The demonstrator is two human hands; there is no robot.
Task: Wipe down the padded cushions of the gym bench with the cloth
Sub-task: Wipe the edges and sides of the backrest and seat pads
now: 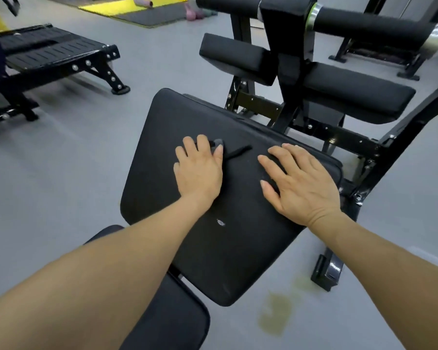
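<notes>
Pressing down on the large black padded cushion of the gym bench, both bare hands lie on its upper half. The left hand rests palm down with its fingers curled over a small dark grey cloth, which is mostly hidden beneath them; a bunched grey bit shows at the fingertips and a dark strip of it trails to the right across the pad. Whether the fingers actually pinch the cloth or only hold it flat against the pad cannot be told. The right hand lies near the cushion's right edge, palm down, fingers straight and slightly spread, holding nothing. The two hands are apart, with bare pad between them.

A small pale mark sits on the cushion below the left wrist. Under the left forearm, a second black padded seat cushion adjoins the lower end of the big one. Beyond the big cushion stand two smaller black rectangular pads on the black steel frame, and above them black foam rollers on a bar. The grey floor carries a yellowish stain to the lower right of the bench. At upper left stands a black slatted metal platform, and far back lie a yellow mat and pink kettlebells.
</notes>
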